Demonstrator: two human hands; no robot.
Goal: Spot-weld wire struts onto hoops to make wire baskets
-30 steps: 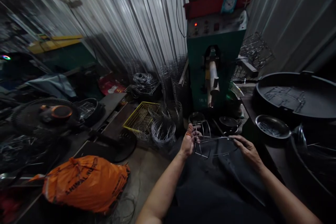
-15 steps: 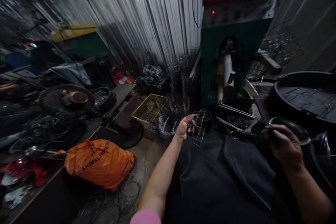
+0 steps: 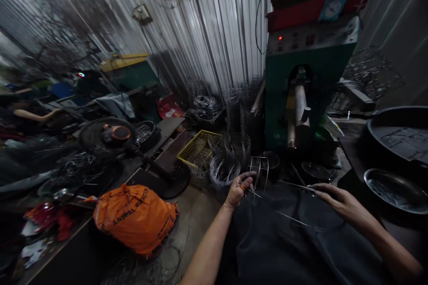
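Note:
My left hand (image 3: pixel 240 189) is closed on a small wire frame (image 3: pixel 261 173), which stands up from its fingers above the dark cloth (image 3: pixel 287 231) over my lap. To the right, my right hand (image 3: pixel 329 193) pinches thin metal wires (image 3: pixel 297 185) between thumb and fingers, and they point left towards the frame. Another thin wire (image 3: pixel 290 217) shows lower down, over the cloth; what holds it cannot be made out. Beyond my hands is a green machine (image 3: pixel 277 84) with a thick cylindrical arm and a red light.
A wire basket of rods (image 3: pixel 224 170) and a yellow basket (image 3: pixel 197 147) stand ahead to the left. Further left are an orange bag (image 3: pixel 135 220) and a fan (image 3: pixel 107 136). Metal pans (image 3: pixel 394 191) lie at right. A person's arm (image 3: pixel 36 116) shows far left.
My right hand has moved left and down, closer to my left hand, and its wires now lie lower, away from the machine's arm. The view has tilted up and turned left.

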